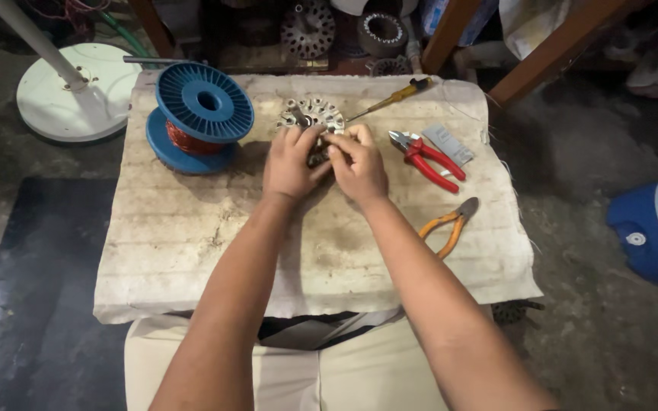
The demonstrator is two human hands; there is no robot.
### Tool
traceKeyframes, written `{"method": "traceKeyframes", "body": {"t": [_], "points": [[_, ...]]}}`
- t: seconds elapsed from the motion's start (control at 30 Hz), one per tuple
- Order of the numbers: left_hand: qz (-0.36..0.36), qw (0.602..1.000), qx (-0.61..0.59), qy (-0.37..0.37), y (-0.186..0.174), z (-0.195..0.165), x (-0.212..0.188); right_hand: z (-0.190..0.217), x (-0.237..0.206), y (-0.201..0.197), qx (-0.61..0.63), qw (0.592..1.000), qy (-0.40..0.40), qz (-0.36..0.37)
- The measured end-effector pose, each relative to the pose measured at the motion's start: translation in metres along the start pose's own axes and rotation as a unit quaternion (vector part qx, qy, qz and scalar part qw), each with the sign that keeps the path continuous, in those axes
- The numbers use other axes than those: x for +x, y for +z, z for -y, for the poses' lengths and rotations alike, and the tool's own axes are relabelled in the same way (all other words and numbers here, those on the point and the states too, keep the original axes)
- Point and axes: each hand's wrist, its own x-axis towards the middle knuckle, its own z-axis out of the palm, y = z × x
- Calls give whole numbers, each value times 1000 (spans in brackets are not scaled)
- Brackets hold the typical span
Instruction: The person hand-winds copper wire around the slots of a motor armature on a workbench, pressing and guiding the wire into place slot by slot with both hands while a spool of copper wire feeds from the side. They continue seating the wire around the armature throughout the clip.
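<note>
A worn, pale cloth-covered board lies across the person's lap, and everything sits on it. Both forearms reach up over it and meet near its far edge.

Largest of the loose things is the blue spool of copper-coloured wire, standing on its flange just to the left of the grip, close by the left hand but not touching it that I can see.

Next the two hands themselves. The left hand and the right hand are pressed side by side, fingers curled inward and closed on a round metal stator core — a ring with pale slot pieces around it. Its far half pokes out beyond the fingertips; the near half is hidden under the fingers, so I cannot tell exactly what the fingertips pinch there.

To the right of the grip, near the right hand, lie red-handled cutters, jaws pointing back toward the hands. Nearer the person and further right are orange-handled pliers, well apart from the hands.

Beyond the grip to the right lies a yellow-handled screwdriver, its shaft pointing toward the core. Smallest, just past the red cutters — a flat grey strip.
</note>
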Motion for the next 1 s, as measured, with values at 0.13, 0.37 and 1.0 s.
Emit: {"method": "traceKeyframes", "body": {"t": [0.13,0.37,1.0], "points": [[10,1000,16,2,3,-6,13,-13,7,-8,75,993,64,-58],[30,999,18,0,85,31,-8,-129,-15,12,104,989,68,-77],[-1,999,-24,-27,261,196,-58,-332,-41,118,-119,960,253,-3]]}}
